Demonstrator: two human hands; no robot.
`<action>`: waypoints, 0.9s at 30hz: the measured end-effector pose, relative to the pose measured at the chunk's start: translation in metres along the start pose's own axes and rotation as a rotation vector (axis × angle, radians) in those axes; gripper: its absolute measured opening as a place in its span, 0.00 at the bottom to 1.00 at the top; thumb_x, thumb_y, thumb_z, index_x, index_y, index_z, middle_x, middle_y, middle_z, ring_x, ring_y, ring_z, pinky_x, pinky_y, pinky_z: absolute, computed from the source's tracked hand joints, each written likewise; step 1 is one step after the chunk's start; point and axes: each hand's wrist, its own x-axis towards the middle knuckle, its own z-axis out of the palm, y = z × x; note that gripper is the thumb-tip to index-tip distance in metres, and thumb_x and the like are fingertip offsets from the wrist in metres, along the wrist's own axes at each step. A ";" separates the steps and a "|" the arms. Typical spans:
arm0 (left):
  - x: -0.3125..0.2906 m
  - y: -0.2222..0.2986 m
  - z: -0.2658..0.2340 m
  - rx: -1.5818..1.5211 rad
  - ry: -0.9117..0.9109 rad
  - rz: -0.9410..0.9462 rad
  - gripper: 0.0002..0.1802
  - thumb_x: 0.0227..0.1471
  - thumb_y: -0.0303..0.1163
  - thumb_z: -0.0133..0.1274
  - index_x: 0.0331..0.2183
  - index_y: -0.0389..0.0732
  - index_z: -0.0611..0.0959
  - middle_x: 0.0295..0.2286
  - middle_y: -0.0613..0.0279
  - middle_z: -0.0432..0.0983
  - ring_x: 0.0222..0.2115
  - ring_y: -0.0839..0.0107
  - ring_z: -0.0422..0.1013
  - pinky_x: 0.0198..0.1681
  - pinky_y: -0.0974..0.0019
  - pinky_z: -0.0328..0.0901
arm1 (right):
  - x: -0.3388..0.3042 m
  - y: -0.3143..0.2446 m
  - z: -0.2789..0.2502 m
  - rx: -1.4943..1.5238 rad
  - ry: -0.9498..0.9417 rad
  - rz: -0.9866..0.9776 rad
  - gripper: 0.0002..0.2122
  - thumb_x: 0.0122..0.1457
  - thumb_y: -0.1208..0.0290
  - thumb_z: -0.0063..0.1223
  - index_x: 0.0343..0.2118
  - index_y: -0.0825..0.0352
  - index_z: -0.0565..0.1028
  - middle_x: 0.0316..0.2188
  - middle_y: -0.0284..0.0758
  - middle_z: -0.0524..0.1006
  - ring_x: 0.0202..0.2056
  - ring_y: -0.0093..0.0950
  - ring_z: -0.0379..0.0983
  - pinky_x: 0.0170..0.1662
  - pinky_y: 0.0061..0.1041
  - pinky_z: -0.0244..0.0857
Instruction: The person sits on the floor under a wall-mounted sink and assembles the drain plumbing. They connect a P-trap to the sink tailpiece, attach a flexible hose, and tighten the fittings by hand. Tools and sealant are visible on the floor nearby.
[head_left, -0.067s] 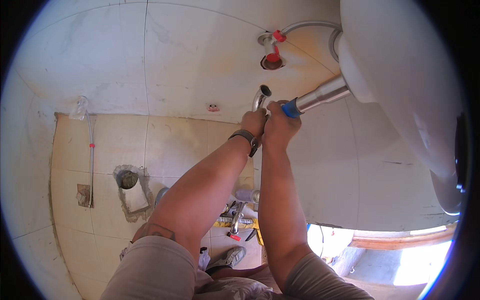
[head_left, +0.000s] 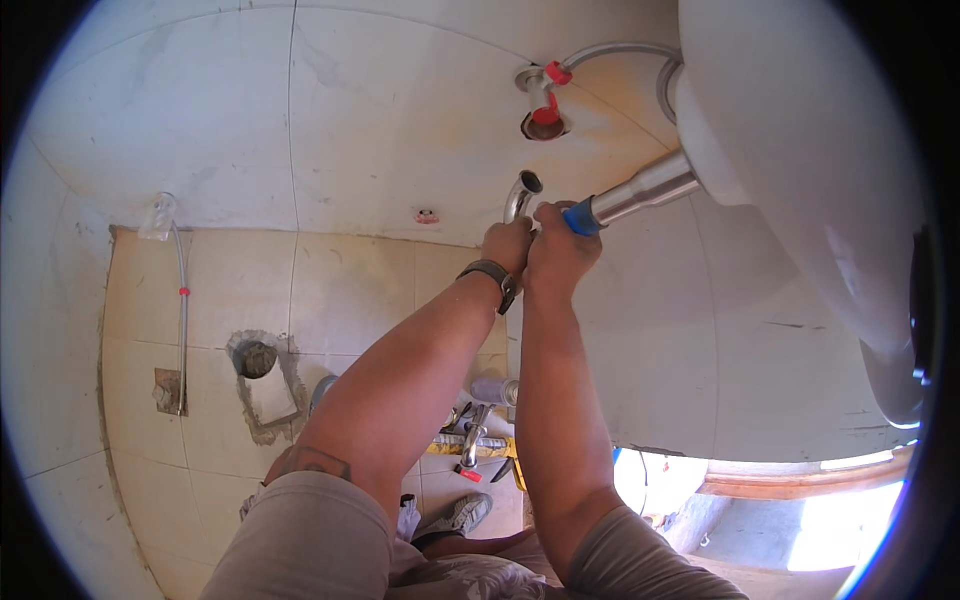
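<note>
My left hand (head_left: pixel 507 244), a dark watch on its wrist, is closed round a curved chrome drain pipe (head_left: pixel 517 200). The bent open end of this pipe sticks up past the knuckles and stands apart from the wall. Right beside it, my right hand (head_left: pixel 562 258) is wrapped round the joint with a blue collar (head_left: pixel 580 217). Out of that collar a straight metal tailpiece (head_left: pixel 645 191) slants up to the underside of a white basin (head_left: pixel 800 120). My fingers hide how the curved pipe and the joint meet.
Above my hands, a valve with red parts (head_left: pixel 545 100) sits over a round wall hole (head_left: pixel 543 124), with a braided hose (head_left: pixel 620 47) running to the basin. A floor cutout (head_left: pixel 268 385) lies at left near a thin hose (head_left: pixel 183 330). Tools and fittings (head_left: pixel 478 440) lie below my forearms.
</note>
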 end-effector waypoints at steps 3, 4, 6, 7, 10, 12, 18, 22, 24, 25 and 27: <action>0.001 0.004 -0.006 0.026 0.016 0.013 0.13 0.62 0.38 0.54 0.39 0.39 0.83 0.33 0.38 0.80 0.36 0.41 0.79 0.38 0.46 0.74 | 0.002 0.002 0.004 -0.040 0.066 0.087 0.07 0.49 0.79 0.63 0.30 0.69 0.75 0.26 0.30 0.74 0.28 0.22 0.70 0.33 0.25 0.63; -0.001 0.006 -0.008 0.037 0.021 0.024 0.13 0.62 0.38 0.53 0.40 0.39 0.83 0.32 0.41 0.81 0.35 0.42 0.80 0.38 0.46 0.74 | 0.002 0.001 0.003 -0.051 0.027 0.034 0.08 0.50 0.78 0.64 0.31 0.69 0.75 0.26 0.30 0.74 0.28 0.22 0.70 0.34 0.25 0.64; 0.005 0.013 -0.013 -0.386 0.008 -0.194 0.12 0.63 0.38 0.52 0.40 0.39 0.82 0.32 0.45 0.81 0.35 0.47 0.81 0.35 0.47 0.75 | 0.006 0.000 0.001 -0.102 -0.019 -0.033 0.11 0.52 0.75 0.68 0.34 0.70 0.75 0.27 0.30 0.75 0.30 0.22 0.70 0.35 0.27 0.66; 0.005 0.018 -0.014 -0.821 -0.018 -0.437 0.12 0.64 0.38 0.51 0.40 0.40 0.82 0.32 0.48 0.81 0.34 0.49 0.81 0.33 0.49 0.75 | 0.006 -0.003 -0.007 -0.163 -0.096 -0.033 0.13 0.53 0.72 0.69 0.36 0.70 0.75 0.28 0.31 0.75 0.31 0.23 0.71 0.36 0.27 0.67; 0.000 0.027 -0.023 -1.266 -0.087 -0.699 0.15 0.62 0.41 0.53 0.43 0.39 0.81 0.33 0.55 0.81 0.35 0.56 0.81 0.34 0.51 0.75 | -0.006 -0.017 -0.057 -0.347 -0.276 -0.054 0.18 0.56 0.67 0.70 0.44 0.72 0.77 0.31 0.33 0.78 0.34 0.24 0.74 0.40 0.28 0.70; -0.005 0.027 -0.034 -1.109 -0.167 -0.594 0.17 0.61 0.42 0.53 0.45 0.39 0.80 0.34 0.58 0.80 0.35 0.59 0.80 0.36 0.53 0.75 | -0.027 -0.025 -0.110 -0.475 -0.333 -0.099 0.20 0.57 0.65 0.70 0.47 0.72 0.78 0.32 0.34 0.80 0.36 0.25 0.76 0.43 0.29 0.71; -0.041 0.041 -0.076 -0.761 -0.212 -0.551 0.23 0.65 0.42 0.52 0.57 0.42 0.74 0.47 0.56 0.75 0.41 0.57 0.77 0.45 0.50 0.75 | -0.096 0.016 -0.320 -0.811 -0.820 0.756 0.17 0.53 0.57 0.69 0.38 0.66 0.83 0.30 0.35 0.83 0.36 0.31 0.81 0.43 0.33 0.74; -0.092 0.091 -0.110 -0.349 -0.349 -0.455 0.27 0.66 0.44 0.50 0.61 0.43 0.72 0.50 0.55 0.75 0.42 0.58 0.76 0.44 0.55 0.73 | -0.169 0.120 -0.403 -1.002 -1.058 0.338 0.14 0.48 0.60 0.66 0.33 0.66 0.83 0.34 0.40 0.84 0.37 0.39 0.82 0.42 0.39 0.75; -0.121 0.114 -0.124 -0.162 -0.430 -0.382 0.27 0.66 0.42 0.50 0.62 0.43 0.72 0.49 0.55 0.76 0.42 0.61 0.76 0.44 0.58 0.73 | -0.206 0.165 -0.415 -1.189 -1.149 0.149 0.16 0.46 0.60 0.65 0.33 0.67 0.83 0.35 0.41 0.84 0.38 0.42 0.82 0.43 0.41 0.75; -0.134 0.122 -0.130 -0.104 -0.465 -0.345 0.26 0.66 0.40 0.50 0.62 0.42 0.72 0.49 0.55 0.76 0.41 0.62 0.76 0.44 0.60 0.72 | -0.214 0.182 -0.414 -1.300 -1.363 0.116 0.14 0.50 0.63 0.62 0.35 0.69 0.83 0.37 0.44 0.84 0.42 0.44 0.82 0.46 0.42 0.75; -0.159 0.131 -0.128 -0.057 -0.515 -0.276 0.26 0.65 0.39 0.52 0.61 0.41 0.73 0.46 0.56 0.78 0.39 0.65 0.76 0.42 0.62 0.72 | -0.242 0.195 -0.401 -1.184 -0.991 0.524 0.15 0.54 0.59 0.61 0.36 0.66 0.85 0.41 0.47 0.83 0.44 0.45 0.81 0.50 0.42 0.74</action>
